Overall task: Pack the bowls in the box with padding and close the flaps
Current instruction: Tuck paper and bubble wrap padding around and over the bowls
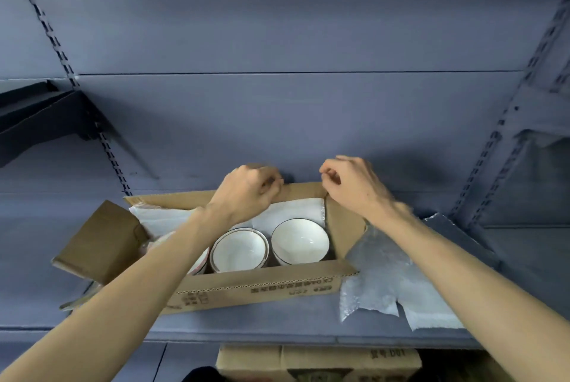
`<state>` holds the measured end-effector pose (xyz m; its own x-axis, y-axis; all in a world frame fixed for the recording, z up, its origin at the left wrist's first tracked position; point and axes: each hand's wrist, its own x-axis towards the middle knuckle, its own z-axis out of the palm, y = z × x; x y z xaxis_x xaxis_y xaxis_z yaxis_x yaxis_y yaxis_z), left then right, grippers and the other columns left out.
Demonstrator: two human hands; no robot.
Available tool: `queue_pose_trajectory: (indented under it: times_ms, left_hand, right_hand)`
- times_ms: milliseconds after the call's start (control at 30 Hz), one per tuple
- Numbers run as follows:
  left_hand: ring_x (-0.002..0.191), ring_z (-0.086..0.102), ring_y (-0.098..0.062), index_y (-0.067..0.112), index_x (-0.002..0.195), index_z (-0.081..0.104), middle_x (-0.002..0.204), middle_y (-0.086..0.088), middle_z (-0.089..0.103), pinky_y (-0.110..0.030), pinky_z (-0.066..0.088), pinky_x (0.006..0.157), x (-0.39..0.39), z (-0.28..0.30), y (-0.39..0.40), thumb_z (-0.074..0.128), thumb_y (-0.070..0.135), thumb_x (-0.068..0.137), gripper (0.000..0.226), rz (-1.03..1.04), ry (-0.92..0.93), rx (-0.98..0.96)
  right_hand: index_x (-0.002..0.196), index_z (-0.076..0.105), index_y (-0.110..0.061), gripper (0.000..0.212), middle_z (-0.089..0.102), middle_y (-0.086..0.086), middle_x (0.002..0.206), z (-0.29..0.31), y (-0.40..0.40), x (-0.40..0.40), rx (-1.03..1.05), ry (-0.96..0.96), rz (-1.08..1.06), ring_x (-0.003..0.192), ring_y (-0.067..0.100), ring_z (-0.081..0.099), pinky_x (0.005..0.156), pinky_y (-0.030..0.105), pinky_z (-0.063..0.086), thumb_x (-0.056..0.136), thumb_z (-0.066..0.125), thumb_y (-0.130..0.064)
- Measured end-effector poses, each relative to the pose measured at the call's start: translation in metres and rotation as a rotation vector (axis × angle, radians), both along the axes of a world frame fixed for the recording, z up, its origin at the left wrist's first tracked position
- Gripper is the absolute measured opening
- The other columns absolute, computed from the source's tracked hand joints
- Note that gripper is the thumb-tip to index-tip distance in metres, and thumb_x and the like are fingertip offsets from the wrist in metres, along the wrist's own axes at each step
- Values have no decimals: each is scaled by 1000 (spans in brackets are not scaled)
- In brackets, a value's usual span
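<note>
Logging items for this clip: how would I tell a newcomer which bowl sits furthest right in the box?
Start at the open cardboard box on the blue shelf. Two white bowls show fully inside; take the right-hand bowl, by the right wall, below the right hand. Its rim line is dark; its neighbour bowl has a brownish rim.

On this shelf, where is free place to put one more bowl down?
Free: the shelf left of the box, and the strip along its front edge. Crowded: right of the box lies the padding sheet; behind it both hands, left hand and right hand, work at the far flap.
</note>
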<state>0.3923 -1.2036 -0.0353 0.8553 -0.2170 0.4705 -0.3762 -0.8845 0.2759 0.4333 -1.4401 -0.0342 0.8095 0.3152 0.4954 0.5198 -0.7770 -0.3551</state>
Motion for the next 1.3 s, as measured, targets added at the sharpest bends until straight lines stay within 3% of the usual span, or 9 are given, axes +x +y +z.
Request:
queue_pose_trajectory:
  times_ms: [133, 300, 400, 500, 633, 733, 1000, 1167, 1300]
  left_hand:
    - [84, 61, -26, 12, 91, 71, 85, -1, 66, -43, 53, 74, 21, 2, -84, 59, 14, 92, 13, -180, -12, -76]
    - [95, 62, -31, 12, 99, 72, 99, -7, 69, -41, 52, 81, 45, -6, -180, 59, 12, 88, 17, -313, 80, 15]
    - [101, 64, -33, 18, 103, 69, 109, -6, 69, -38, 53, 84, 58, -18, -223, 58, 24, 89, 19, -271, 194, 187]
    - [104, 64, -34, 20, 105, 67, 113, -8, 68, -37, 51, 84, 72, -32, -250, 56, 27, 88, 21, -211, 241, 356]
    - [108, 62, -33, 23, 109, 65, 115, -7, 66, -38, 50, 88, 89, -48, -258, 58, 32, 89, 23, -119, 424, 352]
    - [110, 62, -32, 24, 111, 63, 117, -6, 65, -39, 50, 90, 95, -52, -260, 59, 35, 91, 23, -101, 462, 312]
    - [117, 62, -28, 24, 130, 57, 129, -4, 63, -38, 50, 98, 99, -60, -256, 67, 42, 88, 47, -112, 631, 405]
    - [138, 45, -29, 22, 154, 30, 154, -6, 43, -40, 41, 111, 104, -64, -255, 76, 43, 83, 88, -175, 677, 250]
    - [147, 25, -22, 40, 157, 11, 157, 2, 27, -49, 30, 118, 99, -50, -253, 88, 37, 71, 116, -351, 577, 126]
  right_hand:
    - [94, 73, -9, 10, 71, 10, 88, -12, -75, -3, 77, -67, -181, 79, 35, 66, 67, 38, 51, 90, 64, -8]
    - [98, 73, -12, 14, 73, 11, 102, -62, -163, -15, -25, 205, -438, 96, 36, 68, 77, 40, 55, 94, 61, -11]
    - [98, 74, -14, 15, 73, 13, 108, -91, -198, -25, -79, 388, -527, 102, 35, 68, 83, 39, 54, 93, 60, -16]
    - [83, 62, -11, 21, 69, 10, 93, -110, -220, -29, -112, 540, -600, 95, 34, 66, 76, 36, 50, 90, 63, -31]
    - [81, 47, -19, 40, 64, 5, 99, -129, -233, -29, -109, 668, -650, 100, 30, 64, 76, 35, 44, 81, 67, -54]
    - [78, 42, -21, 41, 65, 6, 101, -139, -234, -26, -102, 731, -623, 106, 31, 65, 74, 33, 40, 79, 73, -48]
    - [109, 64, -13, 22, 71, 6, 112, -146, -235, -28, 12, 676, -533, 107, 27, 66, 89, 38, 53, 89, 69, -21]
    - [125, 66, -13, 34, 71, -3, 100, -137, -237, -29, 263, 510, -350, 96, 17, 67, 86, 35, 53, 92, 68, -16]
    - [109, 69, -24, 16, 56, -15, 94, -127, -230, -27, 287, 339, -153, 88, 1, 59, 77, 13, 42, 95, 67, -18]
